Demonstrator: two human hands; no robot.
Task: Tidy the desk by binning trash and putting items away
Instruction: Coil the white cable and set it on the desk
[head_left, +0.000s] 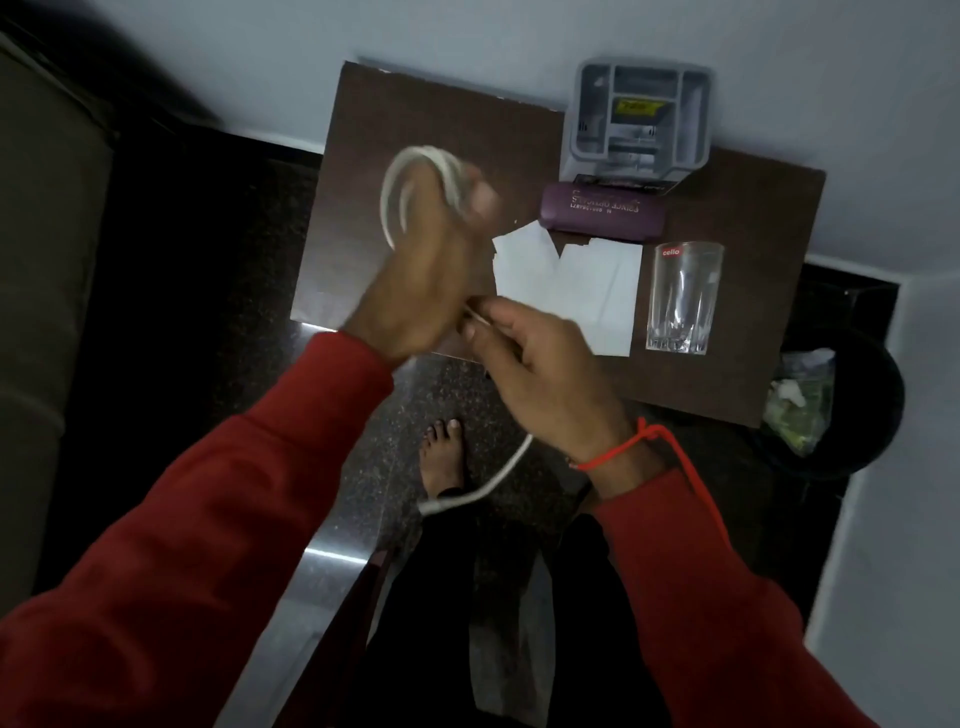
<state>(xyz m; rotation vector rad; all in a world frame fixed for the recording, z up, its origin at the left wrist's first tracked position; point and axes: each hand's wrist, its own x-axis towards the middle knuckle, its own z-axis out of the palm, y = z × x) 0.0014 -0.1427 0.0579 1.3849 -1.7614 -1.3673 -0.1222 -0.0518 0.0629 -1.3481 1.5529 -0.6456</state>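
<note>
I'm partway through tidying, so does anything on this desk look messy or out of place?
Yes. Torn white paper pieces lie loose on the desk beside the drinking glass, looking like trash. The white cable is only half coiled, its end dangling below the right hand.

**Red sleeves, bare feet**

The person wears a red long-sleeved top, the cuffs ending at the wrists of the left hand (415, 270) and the right hand (545, 364). A thin orange-red thread (623, 447) is knotted around the right wrist, one loose end trailing over the sleeve (quite a long tail). Dark trousers (519, 597) cover the legs, and a bare foot (441, 457) shows below.
</note>
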